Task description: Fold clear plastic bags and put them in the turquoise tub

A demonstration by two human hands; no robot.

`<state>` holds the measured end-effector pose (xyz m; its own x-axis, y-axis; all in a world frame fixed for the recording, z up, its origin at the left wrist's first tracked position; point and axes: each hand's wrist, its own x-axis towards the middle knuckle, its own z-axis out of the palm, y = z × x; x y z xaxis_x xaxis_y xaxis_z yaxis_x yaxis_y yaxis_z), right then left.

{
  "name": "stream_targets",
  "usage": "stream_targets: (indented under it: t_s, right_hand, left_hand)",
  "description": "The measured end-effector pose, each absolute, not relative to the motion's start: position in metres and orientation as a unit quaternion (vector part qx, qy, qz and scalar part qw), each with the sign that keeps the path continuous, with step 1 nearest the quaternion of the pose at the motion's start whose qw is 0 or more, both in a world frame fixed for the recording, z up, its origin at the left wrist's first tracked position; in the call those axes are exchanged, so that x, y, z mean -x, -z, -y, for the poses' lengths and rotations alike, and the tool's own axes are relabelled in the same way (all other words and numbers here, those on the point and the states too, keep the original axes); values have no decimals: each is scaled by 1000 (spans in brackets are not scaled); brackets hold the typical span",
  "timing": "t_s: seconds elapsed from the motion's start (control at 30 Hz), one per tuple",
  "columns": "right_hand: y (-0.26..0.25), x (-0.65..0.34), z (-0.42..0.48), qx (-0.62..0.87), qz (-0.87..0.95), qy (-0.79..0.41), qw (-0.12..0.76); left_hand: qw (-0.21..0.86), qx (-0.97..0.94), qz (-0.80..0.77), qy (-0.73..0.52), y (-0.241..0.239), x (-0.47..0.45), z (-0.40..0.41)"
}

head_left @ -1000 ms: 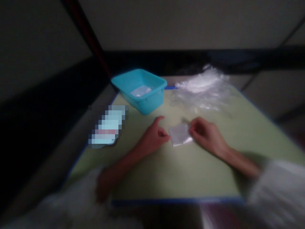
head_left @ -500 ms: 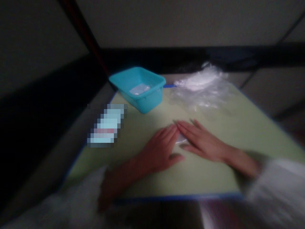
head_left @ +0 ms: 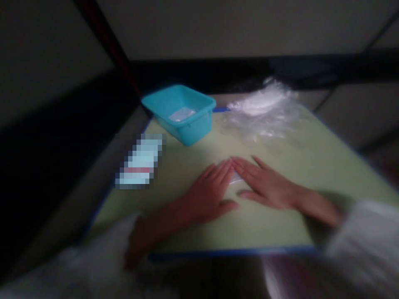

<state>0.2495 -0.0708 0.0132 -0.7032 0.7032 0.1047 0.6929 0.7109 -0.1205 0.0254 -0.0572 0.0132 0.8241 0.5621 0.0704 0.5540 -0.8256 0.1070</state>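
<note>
My left hand (head_left: 210, 193) and my right hand (head_left: 264, 182) lie flat with fingers stretched out, their fingertips meeting near the middle of the table. Beneath the fingers is a small, flat, clear plastic piece (head_left: 236, 177), perhaps a little bag. Only its pale middle and shiny near edge show; the hands cover the rest. Both thumbs are spread away from the fingers, toward me. Neither hand grips anything.
A turquoise plastic basket (head_left: 196, 132) stands at the back left with pale flat packets (head_left: 181, 114) inside. Crumpled clear plastic bags (head_left: 262, 106) are heaped at the back right. A pixelated rectangle (head_left: 140, 162) lies on the left of the yellow-green, blue-edged table (head_left: 268, 232).
The hands stay almost in place, pressed over the plastic piece. Its near edge shows a little more clearly now. The whole view has shifted slightly.
</note>
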Motion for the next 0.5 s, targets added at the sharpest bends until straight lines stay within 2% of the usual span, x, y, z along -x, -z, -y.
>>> stream_targets:
  t_s: [0.5]
  right_hand:
    - [-11, -272, 69, 379, 920, -17, 99]
  left_hand:
    - [54, -949, -308, -32, -15, -23, 57]
